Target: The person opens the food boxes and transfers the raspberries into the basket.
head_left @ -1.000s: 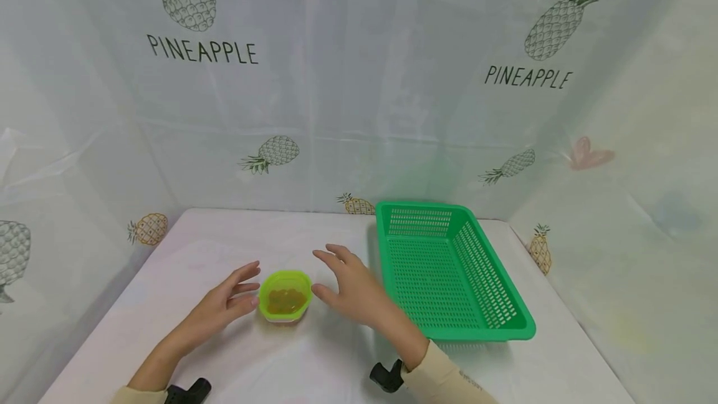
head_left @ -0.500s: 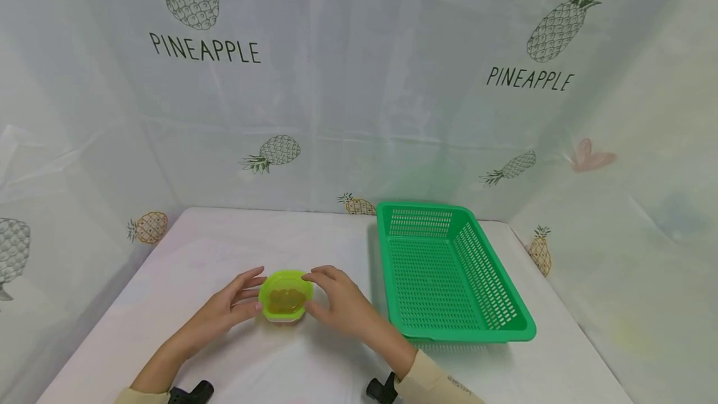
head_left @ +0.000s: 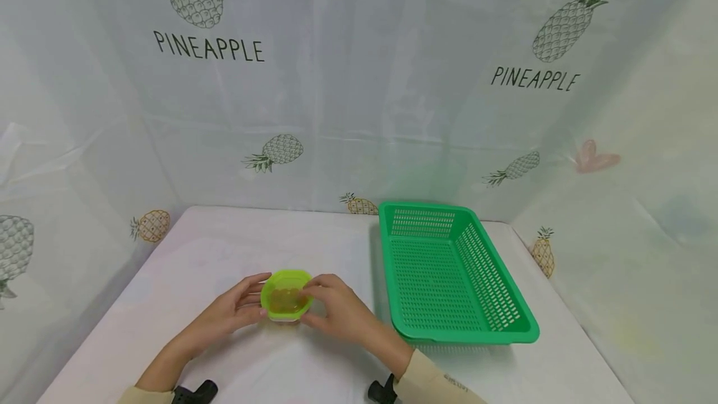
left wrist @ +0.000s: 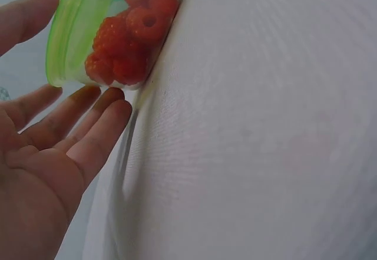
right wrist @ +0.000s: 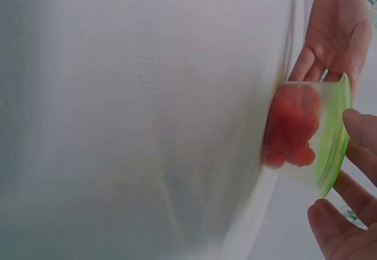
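White table (head_left: 224, 239) | pineapple-print backdrop (head_left: 359, 92) | left grip (head_left: 229, 312), right grip (head_left: 339, 310): wide, around green-rimmed tub (head_left: 286, 297)

Between left hand (head_left: 227, 309) and right hand (head_left: 341, 310), tub (right wrist: 307, 174) was clear plastic, smooth; its lid (right wrist: 334, 139) was glossy, translucent plastic; raspberries (left wrist: 121, 39) inside looked pebbled; beyond the right hand, basket (head_left: 531, 328) was smooth plastic, faintly shiny; beneath both hands, table covering (head_left: 263, 370) looked cloth, matt; behind them, hanging sheet (head_left: 364, 80) looked thin, creased, softly glossy.
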Demonstrator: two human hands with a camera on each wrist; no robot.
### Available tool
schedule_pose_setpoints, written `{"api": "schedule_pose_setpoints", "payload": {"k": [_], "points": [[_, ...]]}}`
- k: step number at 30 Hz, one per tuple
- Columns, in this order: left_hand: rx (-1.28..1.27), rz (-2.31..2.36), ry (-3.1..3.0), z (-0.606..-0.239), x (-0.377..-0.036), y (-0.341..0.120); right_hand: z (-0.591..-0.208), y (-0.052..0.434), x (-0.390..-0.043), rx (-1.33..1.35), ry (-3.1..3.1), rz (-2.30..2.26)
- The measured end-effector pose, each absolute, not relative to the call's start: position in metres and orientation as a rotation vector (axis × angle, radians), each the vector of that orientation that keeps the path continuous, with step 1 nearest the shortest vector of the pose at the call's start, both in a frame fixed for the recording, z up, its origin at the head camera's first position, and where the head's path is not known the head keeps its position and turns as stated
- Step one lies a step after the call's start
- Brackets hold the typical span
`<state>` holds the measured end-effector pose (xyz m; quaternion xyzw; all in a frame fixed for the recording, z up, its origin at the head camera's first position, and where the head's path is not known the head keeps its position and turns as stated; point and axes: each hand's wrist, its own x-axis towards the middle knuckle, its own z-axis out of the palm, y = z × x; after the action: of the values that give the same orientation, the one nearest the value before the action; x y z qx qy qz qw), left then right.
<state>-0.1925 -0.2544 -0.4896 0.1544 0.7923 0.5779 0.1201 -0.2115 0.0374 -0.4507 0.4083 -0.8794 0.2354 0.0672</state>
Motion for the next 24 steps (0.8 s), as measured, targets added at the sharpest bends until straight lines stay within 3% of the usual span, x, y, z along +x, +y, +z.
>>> {"api": "schedule_pose_setpoints", "payload": {"k": [24], "points": [[0.457,1.677,2.332,-0.4918,-0.194,-0.2517,-0.4552,0.0387,-0.2182,1.332,-2.438,0.673]]}}
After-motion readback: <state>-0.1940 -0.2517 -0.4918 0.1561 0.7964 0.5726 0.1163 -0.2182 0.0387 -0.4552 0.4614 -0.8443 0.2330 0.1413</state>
